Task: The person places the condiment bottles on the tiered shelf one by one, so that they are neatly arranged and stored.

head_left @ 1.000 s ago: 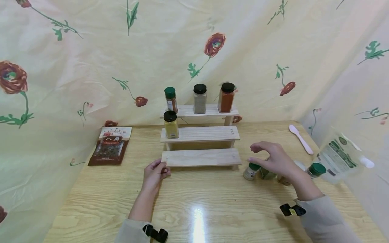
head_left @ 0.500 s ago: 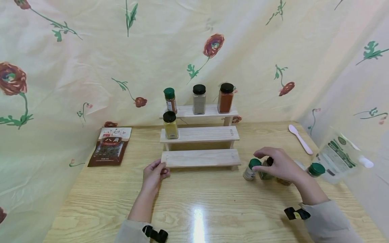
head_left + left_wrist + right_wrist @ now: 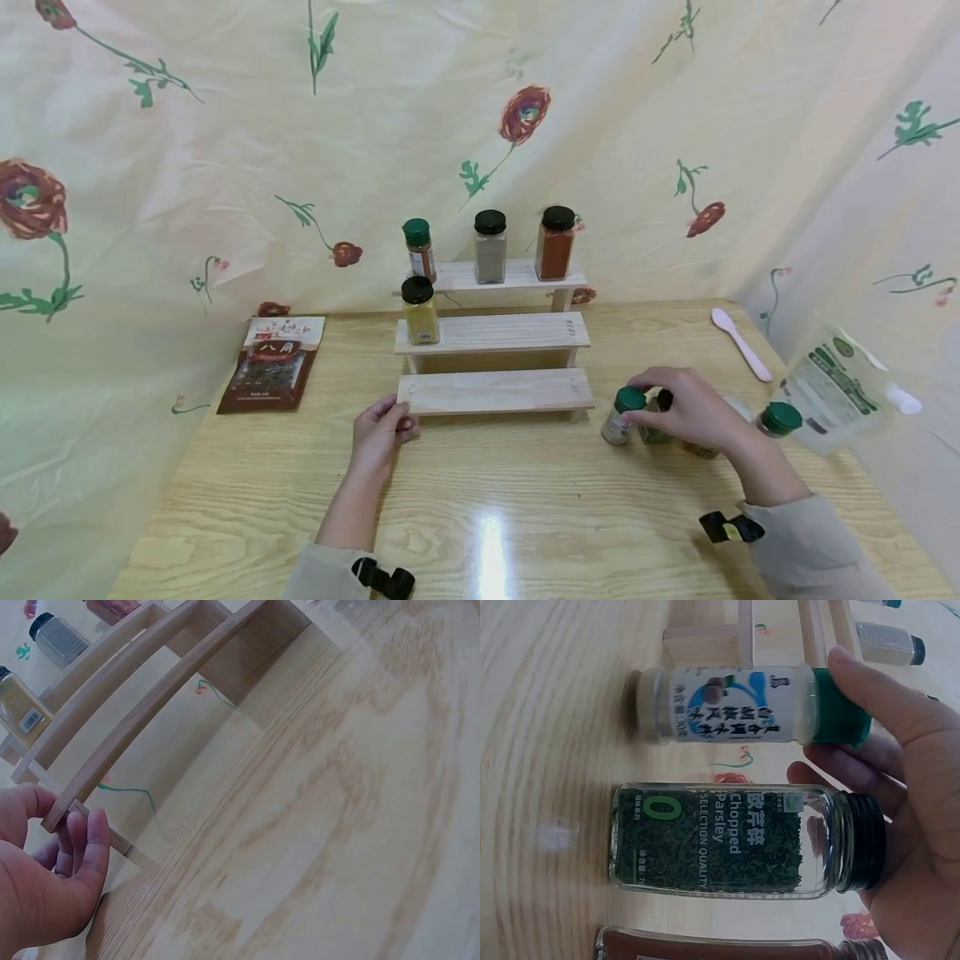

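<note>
My right hand [image 3: 693,408] grips the green cap of a small seasoning shaker [image 3: 735,705], thumb on one side and fingers on the other. The shaker stands on the table, to the right of a three-step wooden rack [image 3: 495,392]. Beside it, under my palm, is a black-capped jar of chopped parsley [image 3: 720,840], partly hidden in the head view. My left hand [image 3: 378,433] pinches the left end of the rack's lowest step. A yellow spice jar [image 3: 422,317] stands on the middle step. On the top step are a green-capped shaker [image 3: 420,250], a grey-filled jar [image 3: 491,250] and a red-orange jar [image 3: 555,246].
Further right are a brown-filled jar [image 3: 720,949], another green-capped bottle [image 3: 780,419] and a clear pouch [image 3: 832,387] with a white spout. A pink spoon [image 3: 742,343] lies at the back right. A brown spice packet [image 3: 272,364] lies at the left.
My right hand has shifted slightly right and lower, and its fingers have closed on the shaker's green cap. The left hand keeps its hold on the rack.
</note>
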The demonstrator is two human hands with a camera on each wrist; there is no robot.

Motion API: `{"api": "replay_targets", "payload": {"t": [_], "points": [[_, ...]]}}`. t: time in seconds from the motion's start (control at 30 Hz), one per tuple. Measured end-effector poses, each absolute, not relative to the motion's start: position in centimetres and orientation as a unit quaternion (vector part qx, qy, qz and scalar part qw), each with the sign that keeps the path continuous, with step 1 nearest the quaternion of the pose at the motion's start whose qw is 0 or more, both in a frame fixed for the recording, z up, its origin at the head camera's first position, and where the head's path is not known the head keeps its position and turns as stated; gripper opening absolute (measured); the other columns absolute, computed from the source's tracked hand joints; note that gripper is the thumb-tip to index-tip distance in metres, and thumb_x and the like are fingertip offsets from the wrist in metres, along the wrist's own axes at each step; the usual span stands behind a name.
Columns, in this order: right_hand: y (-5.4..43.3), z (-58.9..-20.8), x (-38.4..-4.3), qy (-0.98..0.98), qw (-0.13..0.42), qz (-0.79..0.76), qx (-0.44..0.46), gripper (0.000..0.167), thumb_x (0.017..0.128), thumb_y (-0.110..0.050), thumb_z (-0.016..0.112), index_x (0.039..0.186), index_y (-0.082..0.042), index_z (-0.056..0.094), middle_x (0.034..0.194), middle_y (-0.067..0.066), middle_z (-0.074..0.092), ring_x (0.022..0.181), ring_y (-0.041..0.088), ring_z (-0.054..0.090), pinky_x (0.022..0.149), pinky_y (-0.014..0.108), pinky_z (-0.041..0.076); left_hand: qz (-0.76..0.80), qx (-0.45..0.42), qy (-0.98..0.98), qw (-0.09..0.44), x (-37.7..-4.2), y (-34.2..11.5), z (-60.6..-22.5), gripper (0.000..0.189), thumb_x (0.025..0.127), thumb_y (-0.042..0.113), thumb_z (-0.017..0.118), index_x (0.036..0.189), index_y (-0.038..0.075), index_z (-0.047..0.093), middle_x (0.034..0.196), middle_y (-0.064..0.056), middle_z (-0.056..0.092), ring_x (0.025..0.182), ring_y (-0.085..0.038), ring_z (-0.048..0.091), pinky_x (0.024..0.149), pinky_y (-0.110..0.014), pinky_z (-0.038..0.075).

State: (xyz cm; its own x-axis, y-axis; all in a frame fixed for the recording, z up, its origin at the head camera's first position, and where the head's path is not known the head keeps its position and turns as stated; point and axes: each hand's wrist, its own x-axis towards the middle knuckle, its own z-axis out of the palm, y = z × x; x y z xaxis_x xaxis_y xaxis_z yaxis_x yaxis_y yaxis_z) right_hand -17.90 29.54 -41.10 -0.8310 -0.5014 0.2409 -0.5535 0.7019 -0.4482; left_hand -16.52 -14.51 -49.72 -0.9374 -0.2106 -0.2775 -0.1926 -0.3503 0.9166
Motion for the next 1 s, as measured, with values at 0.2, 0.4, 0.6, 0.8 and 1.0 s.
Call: {"api": "replay_targets", "payload": {"t": [0.2,0.4,0.6,0.8,1.0], "points": [[29.3,-40.6,-18.4,-0.917,0.114,0.27,0.272,0.03,0.082,-0.022,0.087,0.106,-0.008,0.074,0.095,-0.003,0.072,0.086,0.013,0.067,0.072,0.036,0.06,-0.801,0.178,-0.571,0.005,-16.5,-14.6,-49.8,0.045,0.097,-0.001,0.059,0.137,-0.015,0.048,0.081,-0.005,0.062,0.067,-0.01,0.062,0.066,-0.022,0.062],[28.6,-39.5,-19.1,-0.913,0.164,0.283,0.245,0.03,0.081,-0.02,0.087,0.104,-0.007,0.074,0.09,-0.003,0.071,0.085,0.016,0.065,0.075,0.031,0.057,-0.8,0.179,-0.572,-0.001,-16.3,-14.5,-49.6,0.045,0.097,0.0,0.059,0.138,-0.014,0.048,0.082,-0.005,0.061,0.068,-0.01,0.062,0.067,-0.022,0.062],[27.4,-38.0,-20.0,-0.906,0.187,0.307,0.223,0.029,0.082,-0.019,0.086,0.104,-0.005,0.074,0.087,0.0,0.071,0.079,0.021,0.064,0.071,0.029,0.056,-0.799,0.181,-0.573,-0.002,-16.3,-14.6,-49.6,0.044,0.097,0.0,0.059,0.138,-0.015,0.048,0.082,-0.005,0.062,0.068,-0.01,0.062,0.067,-0.022,0.062],[26.0,-37.0,-21.0,-0.896,0.212,0.321,0.221,0.028,0.082,-0.019,0.086,0.102,-0.004,0.075,0.085,0.003,0.072,0.076,0.019,0.064,0.067,0.027,0.054,-0.798,0.181,-0.575,-0.001,-16.4,-14.5,-49.7,0.044,0.098,0.0,0.058,0.137,-0.015,0.048,0.082,-0.005,0.061,0.069,-0.01,0.062,0.067,-0.023,0.062],[24.7,-36.3,-21.8,-0.888,0.223,0.338,0.219,0.031,0.083,-0.019,0.086,0.104,-0.001,0.074,0.087,0.008,0.072,0.077,0.024,0.065,0.067,0.019,0.051,-0.799,0.182,-0.573,0.002,-16.6,-14.6,-49.8,0.042,0.098,-0.001,0.058,0.136,-0.016,0.049,0.081,-0.005,0.061,0.068,-0.01,0.062,0.066,-0.023,0.062]]}}
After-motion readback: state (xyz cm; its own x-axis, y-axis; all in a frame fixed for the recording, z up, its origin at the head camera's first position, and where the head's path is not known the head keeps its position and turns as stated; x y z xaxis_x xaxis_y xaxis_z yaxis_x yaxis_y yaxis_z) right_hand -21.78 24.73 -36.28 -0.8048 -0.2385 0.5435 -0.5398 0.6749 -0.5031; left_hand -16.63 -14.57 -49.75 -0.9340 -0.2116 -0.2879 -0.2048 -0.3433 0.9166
